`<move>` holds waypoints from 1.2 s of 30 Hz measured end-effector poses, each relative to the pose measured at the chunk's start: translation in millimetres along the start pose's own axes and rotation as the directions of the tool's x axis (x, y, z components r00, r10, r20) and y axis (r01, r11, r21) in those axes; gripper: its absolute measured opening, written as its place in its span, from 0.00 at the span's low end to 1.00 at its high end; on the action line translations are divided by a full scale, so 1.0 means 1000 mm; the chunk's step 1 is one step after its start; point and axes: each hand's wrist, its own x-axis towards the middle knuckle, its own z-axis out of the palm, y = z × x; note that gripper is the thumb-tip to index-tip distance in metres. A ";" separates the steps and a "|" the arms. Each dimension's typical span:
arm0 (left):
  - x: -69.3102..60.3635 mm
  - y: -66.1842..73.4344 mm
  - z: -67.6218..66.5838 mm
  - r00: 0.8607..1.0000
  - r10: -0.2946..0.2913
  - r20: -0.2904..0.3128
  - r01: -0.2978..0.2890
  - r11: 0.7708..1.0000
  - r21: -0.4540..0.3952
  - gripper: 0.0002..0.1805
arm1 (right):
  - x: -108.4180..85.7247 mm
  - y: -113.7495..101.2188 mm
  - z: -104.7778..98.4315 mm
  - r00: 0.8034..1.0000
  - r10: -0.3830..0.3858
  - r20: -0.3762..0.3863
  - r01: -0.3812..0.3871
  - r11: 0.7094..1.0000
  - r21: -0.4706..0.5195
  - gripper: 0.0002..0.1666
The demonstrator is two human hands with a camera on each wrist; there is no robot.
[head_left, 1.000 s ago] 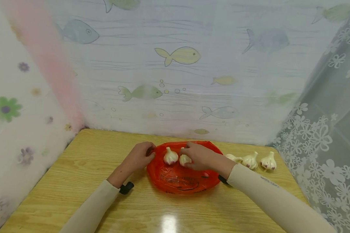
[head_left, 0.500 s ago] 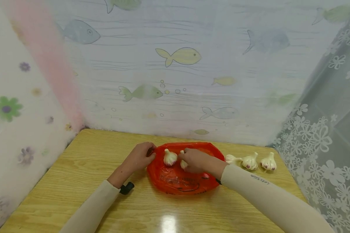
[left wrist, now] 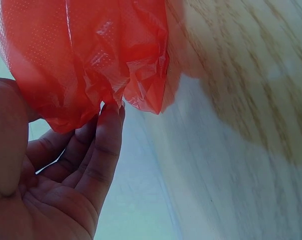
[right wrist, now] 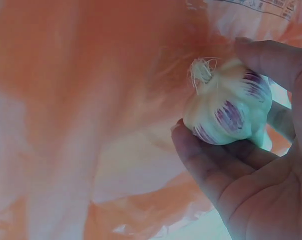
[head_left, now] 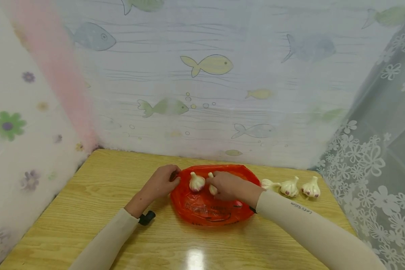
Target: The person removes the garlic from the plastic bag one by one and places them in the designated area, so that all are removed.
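A red plastic bag (head_left: 206, 210) lies spread on the table with a garlic bulb (head_left: 197, 182) on it. Just right of that bulb my right hand (head_left: 227, 186) grips a second garlic bulb (right wrist: 231, 107) between thumb and fingers, over the red plastic. At the bag's left edge is my left hand (head_left: 160, 182). In the left wrist view the fingertips of my left hand (left wrist: 65, 165) hold the crumpled edge of the red bag (left wrist: 90, 60), thumb on one side and fingers on the other.
Right of the bag, three more garlic bulbs stand or lie in a row: one partly behind the right wrist (head_left: 268, 184), one in the middle (head_left: 289, 187) and one at the far right (head_left: 311, 187). Printed sheets line the table's (head_left: 98, 187) back and sides.
My right hand has moved slightly down and left with its bulb. The bag's back edge near it has shifted a little. My left hand has stayed at the bag's left edge.
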 end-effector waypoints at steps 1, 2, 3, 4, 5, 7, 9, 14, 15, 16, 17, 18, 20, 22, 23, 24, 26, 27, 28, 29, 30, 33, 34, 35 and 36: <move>0.000 0.000 0.000 1.000 -0.001 0.000 0.001 1.000 0.000 0.06 | 0.000 0.000 -0.001 1.000 0.000 -0.002 0.000 1.000 -0.003 0.26; 0.000 0.000 0.000 1.000 -0.001 0.000 0.001 1.000 0.000 0.06 | 0.000 0.000 -0.002 1.000 -0.001 -0.004 0.001 1.000 -0.005 0.26; 0.000 0.000 0.000 1.000 0.001 0.000 -0.001 1.000 0.001 0.06 | -0.001 0.000 -0.003 1.000 -0.003 -0.007 0.003 1.000 -0.005 0.25; 0.000 0.001 0.000 1.000 0.000 0.000 0.000 1.000 0.003 0.06 | -0.002 0.000 -0.004 1.000 -0.006 -0.013 0.005 1.000 -0.006 0.25; 0.000 0.001 0.000 1.000 0.001 0.002 -0.001 1.000 0.006 0.06 | -0.003 -0.001 -0.005 1.000 -0.006 -0.016 0.006 1.000 -0.005 0.25; 0.001 0.000 0.000 1.000 0.004 0.003 -0.004 1.000 0.010 0.06 | -0.004 -0.001 -0.008 1.000 -0.010 -0.026 0.010 1.000 -0.004 0.24; 0.001 0.000 0.000 1.000 0.007 0.004 -0.008 1.000 0.013 0.06 | -0.006 -0.001 -0.011 0.999 -0.011 -0.034 0.011 1.000 0.003 0.25; 0.002 0.000 0.000 1.000 0.006 0.007 -0.006 1.000 0.015 0.06 | -0.011 -0.001 -0.019 0.998 -0.021 -0.052 0.023 0.999 0.026 0.27; 0.002 0.000 0.000 1.000 0.003 0.006 -0.003 1.000 0.015 0.06 | -0.012 -0.002 -0.020 0.998 -0.026 -0.055 0.028 0.999 0.033 0.28; 0.002 0.000 0.001 1.000 0.001 0.006 -0.001 1.000 0.016 0.06 | -0.013 -0.002 -0.021 0.998 -0.029 -0.062 0.032 0.999 0.042 0.28; 0.002 0.000 0.001 1.000 -0.002 0.006 0.002 1.000 0.018 0.06 | -0.015 -0.002 -0.022 0.997 -0.033 -0.070 0.037 0.998 0.050 0.28; 0.002 0.000 0.001 1.000 -0.005 0.005 0.005 1.000 0.019 0.06 | -0.016 -0.002 -0.023 0.996 -0.037 -0.078 0.042 0.997 0.060 0.28; 0.002 0.000 0.001 1.000 -0.010 0.004 0.010 1.000 0.018 0.07 | -0.019 -0.001 -0.024 0.995 -0.042 -0.086 0.048 0.996 0.076 0.28; 0.002 -0.001 0.001 1.000 -0.007 0.004 0.007 1.000 0.016 0.07 | -0.022 0.000 -0.025 0.995 -0.043 -0.095 0.052 0.995 0.087 0.29; 0.002 -0.001 0.000 1.000 -0.007 0.004 0.007 1.000 0.014 0.07 | -0.024 0.000 -0.025 0.994 -0.042 -0.096 0.050 0.995 0.087 0.29; 0.002 -0.001 0.001 1.000 -0.007 0.004 0.007 1.000 0.009 0.07 | -0.026 0.001 -0.026 0.994 -0.041 -0.097 0.050 0.995 0.090 0.30; 0.002 -0.001 0.001 1.000 -0.006 0.003 0.006 1.000 0.003 0.07 | -0.030 0.002 -0.027 0.994 -0.044 -0.105 0.053 0.995 0.087 0.30; 0.002 -0.002 0.001 1.000 -0.002 0.003 0.002 1.000 0.001 0.07 | -0.032 0.003 -0.027 0.993 -0.046 -0.111 0.056 0.995 0.081 0.30; 0.002 -0.001 0.001 1.000 -0.006 0.003 0.006 1.000 -0.001 0.07 | -0.034 0.003 -0.028 0.992 -0.050 -0.120 0.059 0.995 0.077 0.30; 0.002 -0.002 0.001 1.000 -0.007 0.003 0.007 1.000 -0.002 0.06 | -0.036 0.004 -0.028 0.991 -0.050 -0.128 0.060 0.995 0.076 0.30; 0.002 -0.002 0.001 1.000 -0.008 0.002 0.008 1.000 -0.002 0.06 | -0.039 0.005 -0.029 0.989 -0.051 -0.139 0.062 0.995 0.076 0.30; 0.002 -0.002 0.001 1.000 -0.011 0.001 0.011 1.000 -0.001 0.06 | -0.044 0.008 -0.029 0.982 -0.047 -0.181 0.060 0.996 0.067 0.29; 0.002 -0.002 0.001 1.000 -0.013 0.000 0.013 1.000 -0.001 0.06 | -0.046 0.009 -0.029 0.979 -0.046 -0.199 0.059 0.996 0.064 0.29; 0.002 -0.002 0.001 1.000 -0.010 -0.002 0.010 1.000 -0.003 0.06 | -0.048 0.009 -0.030 0.975 -0.045 -0.216 0.059 0.996 0.061 0.28; 0.002 -0.002 0.001 1.000 -0.006 -0.004 0.006 1.000 -0.003 0.06 | -0.050 0.010 -0.030 0.971 -0.049 -0.235 0.064 0.996 0.056 0.28</move>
